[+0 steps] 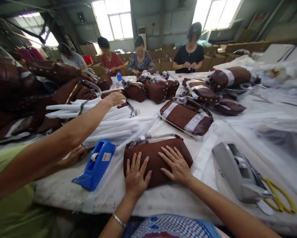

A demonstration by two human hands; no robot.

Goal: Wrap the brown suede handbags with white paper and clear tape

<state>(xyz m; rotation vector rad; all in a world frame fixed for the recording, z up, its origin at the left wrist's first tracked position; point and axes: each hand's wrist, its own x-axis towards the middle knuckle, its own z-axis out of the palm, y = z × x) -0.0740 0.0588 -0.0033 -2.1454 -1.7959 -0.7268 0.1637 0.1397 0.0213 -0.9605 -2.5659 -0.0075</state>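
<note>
A dark brown handbag (154, 150) lies on the white-covered table right in front of me, its wrapped strap along the far edge. My left hand (136, 175) rests on the bag's left part, fingers stretched out. Flat on its right part lies my right hand (176, 165), fingers spread. Neither hand grips anything. To the left of the bag stands a blue tape dispenser (95, 165). A grey tape dispenser (237, 172) is on the right, with yellow-handled scissors (278, 195) beside it.
Another brown handbag (187, 117) with clear wrapping bands lies beyond mine. White paper rolls (113, 127) are stacked at the left, where a co-worker's arm (76, 132) reaches across. Brown bags (12, 89) pile up at far left. Several people work across the table.
</note>
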